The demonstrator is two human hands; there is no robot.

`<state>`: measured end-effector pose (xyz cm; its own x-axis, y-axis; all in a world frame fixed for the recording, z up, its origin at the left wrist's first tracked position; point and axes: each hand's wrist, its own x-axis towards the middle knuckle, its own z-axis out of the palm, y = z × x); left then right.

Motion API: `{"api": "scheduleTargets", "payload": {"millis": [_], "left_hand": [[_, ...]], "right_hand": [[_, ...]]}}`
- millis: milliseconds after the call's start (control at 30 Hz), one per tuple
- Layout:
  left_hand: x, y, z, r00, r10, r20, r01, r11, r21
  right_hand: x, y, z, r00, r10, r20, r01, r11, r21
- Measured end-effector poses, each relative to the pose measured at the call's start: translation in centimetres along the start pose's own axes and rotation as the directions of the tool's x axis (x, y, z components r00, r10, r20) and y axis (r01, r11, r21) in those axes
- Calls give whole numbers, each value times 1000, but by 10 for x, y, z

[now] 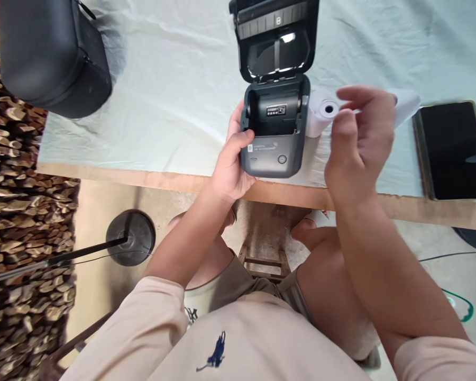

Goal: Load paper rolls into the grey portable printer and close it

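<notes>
A dark portable printer (275, 153) has its lid raised, and its paper compartment shows no roll inside. My left hand (234, 159) grips the printer's left side, thumb on the front edge. To the right of the printer, a white paper roll (319, 114) with a dark core hole lies on the cloth. My right hand (360, 137) is raised just right of that roll, thumb and forefinger apart, with nothing visible between them. Behind it, another white object (408, 106) shows in part; what it is and whether the hand touches it are unclear.
A black zippered case (55, 58) stands at the back left of the cloth-covered table (162, 106). On the right lies a dark-screened phone or tablet (454, 151). Below the wooden table edge are a round black stand base (130, 238), a wooden stool and my legs.
</notes>
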<state>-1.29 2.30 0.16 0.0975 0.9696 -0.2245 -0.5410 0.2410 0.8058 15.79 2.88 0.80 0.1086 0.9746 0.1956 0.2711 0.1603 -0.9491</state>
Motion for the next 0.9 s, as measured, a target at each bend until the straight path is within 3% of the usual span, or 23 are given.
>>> {"api": "scheduleTargets", "payload": {"millis": [67,133,333,400,500,600,700,900], "left_hand": [[0,1,-6,1000,-5,-27,6,1000,7],[0,1,-11,999,-8,-38,8,1000,-3],[1,-1,-13,999,-37,8,37,998,-45],[1,-1,-12,999,-46,5,46,997,-54],[1,-1,-12,998,-55,22,57,994,-91],[1,-1,-13,998,-51,29,54,992,-118],[0,-2,-13,998,-55,19,56,992,-112],[2,-5,-13,1000,-15,4,15,995,-97]], "right_hand": [[11,3,-6,990,-103,-101,77,969,-233],[20,12,-5,991,-117,-70,85,932,-354],[33,38,4,999,48,-14,-50,947,-316],[34,40,3,998,61,-4,-60,974,-221],[34,37,3,983,178,-42,-168,972,167],[32,31,2,954,298,-23,-259,863,433],[29,20,0,923,370,108,-369,771,519],[27,-5,-1,783,544,302,-585,477,656]]}}
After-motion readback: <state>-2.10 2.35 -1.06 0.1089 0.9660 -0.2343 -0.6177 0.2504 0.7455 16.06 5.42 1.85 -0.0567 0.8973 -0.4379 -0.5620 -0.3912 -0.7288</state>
